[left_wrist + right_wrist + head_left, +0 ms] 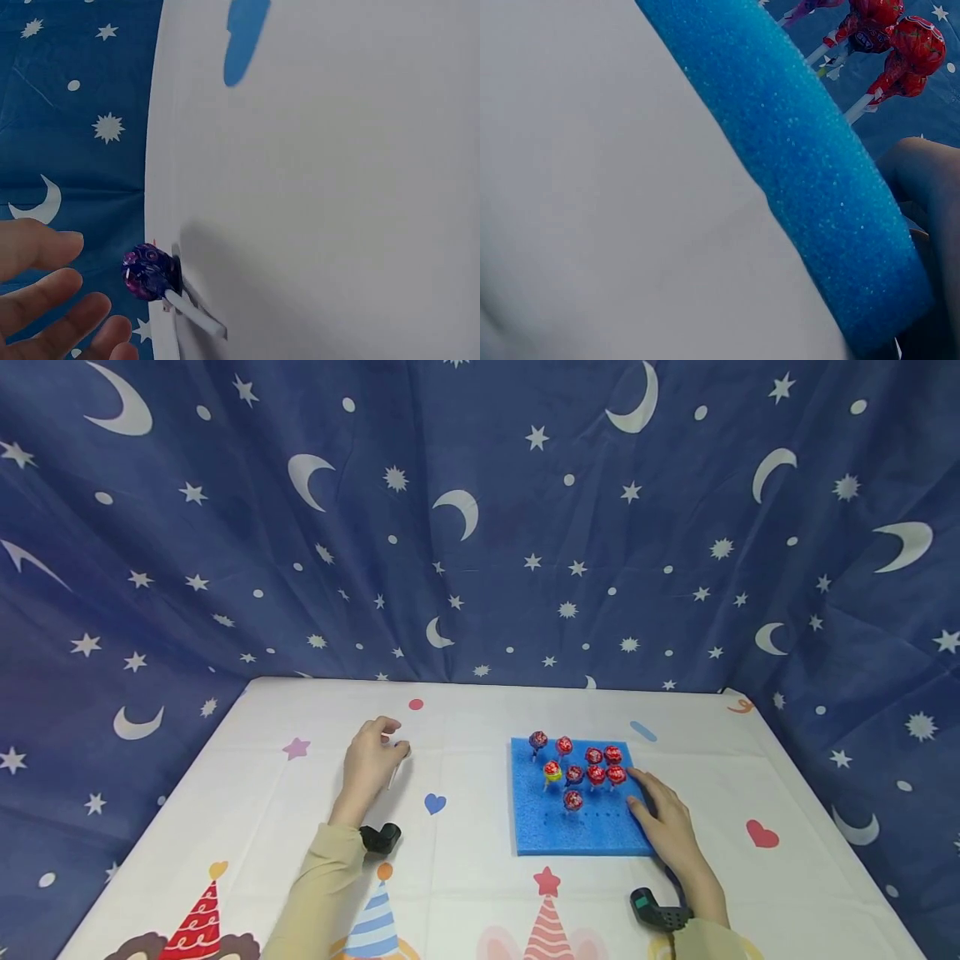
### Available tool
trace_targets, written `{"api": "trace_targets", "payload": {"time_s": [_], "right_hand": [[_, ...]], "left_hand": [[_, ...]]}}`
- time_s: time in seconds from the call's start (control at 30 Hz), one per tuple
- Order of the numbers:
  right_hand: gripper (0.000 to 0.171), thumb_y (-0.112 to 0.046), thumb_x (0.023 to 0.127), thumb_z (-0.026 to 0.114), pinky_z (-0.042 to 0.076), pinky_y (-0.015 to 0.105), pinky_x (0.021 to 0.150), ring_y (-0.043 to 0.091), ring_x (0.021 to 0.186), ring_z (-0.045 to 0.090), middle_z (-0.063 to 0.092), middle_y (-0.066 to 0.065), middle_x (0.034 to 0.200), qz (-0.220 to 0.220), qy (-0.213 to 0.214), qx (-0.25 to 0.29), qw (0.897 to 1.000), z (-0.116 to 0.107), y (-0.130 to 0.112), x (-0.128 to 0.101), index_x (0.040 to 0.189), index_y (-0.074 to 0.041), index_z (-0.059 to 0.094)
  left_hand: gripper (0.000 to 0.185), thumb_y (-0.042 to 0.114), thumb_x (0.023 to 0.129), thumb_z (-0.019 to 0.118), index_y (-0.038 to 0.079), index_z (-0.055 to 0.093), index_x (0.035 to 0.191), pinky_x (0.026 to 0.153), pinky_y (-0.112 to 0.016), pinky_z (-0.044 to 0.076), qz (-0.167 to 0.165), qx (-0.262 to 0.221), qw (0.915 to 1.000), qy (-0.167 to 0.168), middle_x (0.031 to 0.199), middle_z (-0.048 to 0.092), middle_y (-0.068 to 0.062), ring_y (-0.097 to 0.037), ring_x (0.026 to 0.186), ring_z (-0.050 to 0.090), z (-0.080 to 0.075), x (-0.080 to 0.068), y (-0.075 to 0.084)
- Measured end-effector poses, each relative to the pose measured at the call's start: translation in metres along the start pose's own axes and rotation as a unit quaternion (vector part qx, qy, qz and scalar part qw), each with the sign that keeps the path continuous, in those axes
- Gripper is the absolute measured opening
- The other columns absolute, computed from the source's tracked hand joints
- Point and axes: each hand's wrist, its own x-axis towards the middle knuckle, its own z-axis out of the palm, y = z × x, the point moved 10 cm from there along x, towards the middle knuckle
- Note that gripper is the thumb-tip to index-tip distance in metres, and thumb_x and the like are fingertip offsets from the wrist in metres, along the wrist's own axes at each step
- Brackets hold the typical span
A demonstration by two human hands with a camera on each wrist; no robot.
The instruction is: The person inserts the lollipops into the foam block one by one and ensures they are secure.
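My left hand (369, 764) hovers at the left part of the table, fingers loosely bent and apart. Beside its thumb shows a lollipop's white stick (393, 774); in the head view the candy is hidden. The left wrist view shows this purple-blue wrapped lollipop (148, 273) clear of the fingers (49, 296), seemingly lying on the table. On the right, a blue foam board (585, 839) holds several upright lollipops (573, 800), mostly red-wrapped. My right hand (670, 822) rests at the board's right edge with fairly straight fingers. Part of it shows past the foam's side (795, 172).
A white tablecloth (480, 735) with printed hearts, stars and party hats covers the table. Rows of small holes (600, 816) mark the board's front half. A dark blue curtain (495, 568) with moons and stars hangs behind and at both sides.
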Motion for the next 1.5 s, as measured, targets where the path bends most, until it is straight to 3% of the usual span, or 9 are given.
{"api": "trace_targets", "payload": {"time_s": [0.43,0.77,1.07,1.5], "right_hand": [[0.051,-0.026,0.098,0.049,0.011,0.071,0.109,0.047,0.142,0.021,0.031,0.024,0.153,-0.014,0.017,0.002,1.000,-0.002,-0.002,0.000,0.145,-0.012,0.039],[0.051,-0.025,0.098,0.049,0.011,0.070,0.110,0.046,0.143,0.021,0.033,0.023,0.152,-0.018,0.014,0.000,1.000,-0.002,-0.003,0.000,0.146,-0.012,0.039],[0.052,-0.024,0.098,0.049,0.008,0.071,0.110,0.046,0.144,0.017,0.030,0.023,0.154,-0.006,0.004,0.008,1.000,0.000,0.000,0.000,0.147,-0.012,0.037],[0.051,-0.024,0.098,0.049,0.009,0.070,0.111,0.046,0.144,0.019,0.031,0.023,0.153,-0.013,0.012,0.004,1.000,-0.001,-0.001,0.000,0.146,-0.011,0.038]], "left_hand": [[0.036,0.016,0.081,0.070,0.003,0.066,0.114,0.088,-0.048,0.050,0.029,0.066,0.9954,-0.063,0.112,0.070,-0.016,-0.034,0.101,0.066,0.017,0.005,-0.006],[0.027,0.016,0.082,0.071,0.007,0.070,0.107,0.080,-0.045,0.051,0.031,0.077,0.9949,-0.056,0.099,0.073,-0.013,-0.025,0.080,0.062,0.018,0.006,-0.006],[0.025,0.015,0.082,0.071,0.008,0.071,0.106,0.080,-0.045,0.051,0.030,0.080,0.9947,-0.057,0.105,0.073,-0.012,-0.028,0.088,0.066,0.020,0.008,-0.007],[0.026,0.014,0.082,0.070,0.006,0.070,0.107,0.077,-0.045,0.051,0.036,0.077,0.9949,-0.054,0.105,0.073,-0.012,-0.026,0.083,0.065,0.019,0.004,-0.002]]}}
